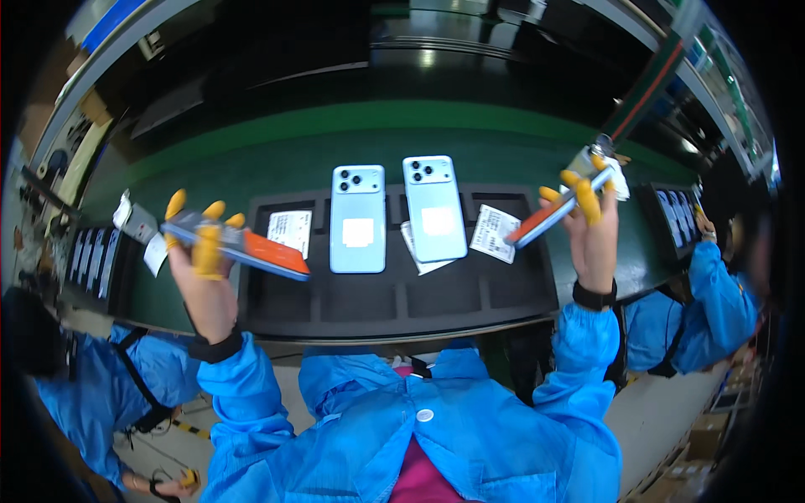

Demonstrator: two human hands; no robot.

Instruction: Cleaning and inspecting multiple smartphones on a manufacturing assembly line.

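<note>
My left hand (204, 289), with yellow finger cots, is closed round a smartphone (272, 251) that shows orange and grey on its upper face and a blue edge. On the other side, my right hand (594, 247) grips a second smartphone (545, 220), tilted, also orange with a blue edge. Between them, two light blue phones lie back up on a black compartment tray (356, 306): a left one (358, 201) and a right one (432, 197), each with a white square on its back. White printed labels (495, 233) lie around them, one partly under the right phone.
A green bench (319, 147) carries the tray. More trays of phones stand at the far left (92, 260) and far right (675, 218). Crumpled white paper (153, 251) lies beyond my left hand. Co-workers in blue smocks sit on both sides, and a post (658, 75) rises at the right.
</note>
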